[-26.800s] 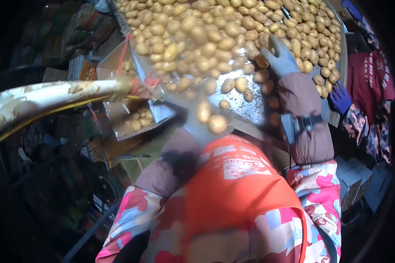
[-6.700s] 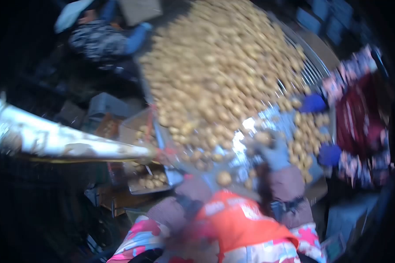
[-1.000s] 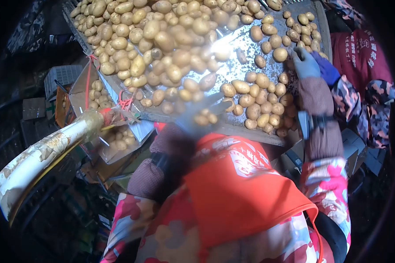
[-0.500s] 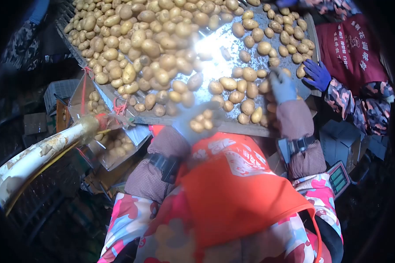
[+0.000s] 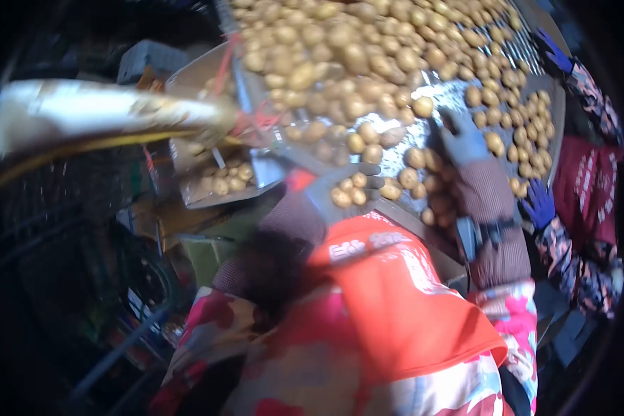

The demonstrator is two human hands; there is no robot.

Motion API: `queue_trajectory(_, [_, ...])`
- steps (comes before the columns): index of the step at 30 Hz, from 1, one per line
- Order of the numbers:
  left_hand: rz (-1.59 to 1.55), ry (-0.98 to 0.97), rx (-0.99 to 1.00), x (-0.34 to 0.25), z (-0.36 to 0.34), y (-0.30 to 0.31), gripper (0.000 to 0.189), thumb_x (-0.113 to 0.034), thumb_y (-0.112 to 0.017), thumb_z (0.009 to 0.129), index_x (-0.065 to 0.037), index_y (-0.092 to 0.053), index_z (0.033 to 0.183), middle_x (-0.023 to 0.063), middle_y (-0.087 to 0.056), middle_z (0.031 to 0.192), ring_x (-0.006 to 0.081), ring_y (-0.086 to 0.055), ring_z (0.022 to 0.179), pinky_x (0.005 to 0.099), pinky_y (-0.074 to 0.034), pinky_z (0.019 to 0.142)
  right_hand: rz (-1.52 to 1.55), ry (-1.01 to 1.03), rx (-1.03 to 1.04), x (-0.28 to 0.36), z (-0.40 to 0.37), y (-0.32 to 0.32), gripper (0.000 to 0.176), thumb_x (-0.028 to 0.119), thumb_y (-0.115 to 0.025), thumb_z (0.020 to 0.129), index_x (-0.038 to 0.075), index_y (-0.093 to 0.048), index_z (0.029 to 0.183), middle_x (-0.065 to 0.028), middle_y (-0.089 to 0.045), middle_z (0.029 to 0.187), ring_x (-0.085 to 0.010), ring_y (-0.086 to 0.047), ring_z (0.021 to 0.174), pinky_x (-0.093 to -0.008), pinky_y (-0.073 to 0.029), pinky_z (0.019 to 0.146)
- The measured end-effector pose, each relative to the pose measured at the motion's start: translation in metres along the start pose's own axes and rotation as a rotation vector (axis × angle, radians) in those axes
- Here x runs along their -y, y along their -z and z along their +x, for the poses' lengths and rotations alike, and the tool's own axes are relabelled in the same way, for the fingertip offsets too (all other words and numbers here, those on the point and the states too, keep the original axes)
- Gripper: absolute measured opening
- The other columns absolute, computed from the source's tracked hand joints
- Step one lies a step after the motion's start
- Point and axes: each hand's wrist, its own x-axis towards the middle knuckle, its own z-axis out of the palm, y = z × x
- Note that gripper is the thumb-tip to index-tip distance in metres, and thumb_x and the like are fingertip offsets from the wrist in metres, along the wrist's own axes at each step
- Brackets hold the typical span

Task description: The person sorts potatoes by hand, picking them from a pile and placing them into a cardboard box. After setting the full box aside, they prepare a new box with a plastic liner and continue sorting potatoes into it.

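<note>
My left hand point(image 5: 326, 191), in a grey-blue glove, is palm up at the near edge of the metal sorting table point(image 5: 412, 204). Several small potatoes point(image 5: 350, 188) lie cupped in its palm and fingers. Over the middle of the table reaches my right hand point(image 5: 462, 141), gloved alike, with thumb and fingers apart and no potato visible between them. Loose potatoes point(image 5: 414, 158) lie to the left of it and below its wrist. A large heap of potatoes point(image 5: 353, 55) covers the table's far left part, partly blurred.
A cardboard box point(image 5: 218, 201) with potatoes stands left of the table. A peeling white pole point(image 5: 111, 114) juts in from the left. At the right, a co-worker's purple-gloved hands point(image 5: 539, 204) are at the table edge, beside scattered potatoes point(image 5: 532, 132).
The view has swung, shifting the table and box rightward and down. My right hand has moved farther in towards the heap. My left hand still cups the small potatoes.
</note>
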Motion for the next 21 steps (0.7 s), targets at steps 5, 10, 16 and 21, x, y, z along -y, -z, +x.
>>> queue_trajectory(5, [0.065,-0.275,0.053,-0.021,-0.056,0.018,0.035,-0.031,-0.066,0.097,-0.002,-0.066,0.116,0.0061,-0.067,0.096,0.0228,-0.068,0.084,0.0390,-0.060,0.074,0.060,0.017,0.367,0.048,-0.109,0.022,0.036,0.019,-0.065,0.093,0.013,-0.067,0.129,-0.0169,-0.069,0.119,-0.0296,-0.067,0.112,-0.0357,-0.052,0.098])
queue_trajectory(10, [-0.292,-0.532,-0.020,-0.013,-0.154,0.093,0.027,-0.022,-0.069,0.092,-0.004,-0.069,0.112,0.0095,-0.071,0.103,0.0251,-0.069,0.095,0.0383,-0.060,0.076,0.021,-0.144,0.332,0.021,-0.078,0.013,0.043,0.018,-0.064,0.096,0.006,-0.060,0.137,-0.0156,-0.069,0.125,-0.0250,-0.064,0.117,-0.0333,-0.050,0.101])
queue_trajectory(16, [-0.784,-1.187,-0.086,0.014,-0.296,0.226,0.033,-0.024,-0.060,0.097,0.003,-0.065,0.117,0.0177,-0.068,0.122,0.0306,-0.063,0.118,0.0472,-0.052,0.103,0.447,0.089,0.346,-0.051,-0.031,-0.002,0.046,0.009,-0.062,0.098,0.000,-0.053,0.143,-0.0115,-0.064,0.133,-0.0189,-0.063,0.114,-0.0290,-0.052,0.094])
queue_trajectory(21, [-2.537,-0.942,0.707,-0.011,-0.296,0.278,0.038,-0.026,-0.048,0.102,-0.005,-0.060,0.131,0.0109,-0.064,0.131,0.0250,-0.057,0.126,0.0425,-0.044,0.111,0.330,0.247,0.632,0.120,-0.055,0.003,0.044,0.003,-0.058,0.101,0.000,-0.052,0.144,-0.0088,-0.064,0.133,-0.0156,-0.064,0.113,-0.0256,-0.051,0.093])
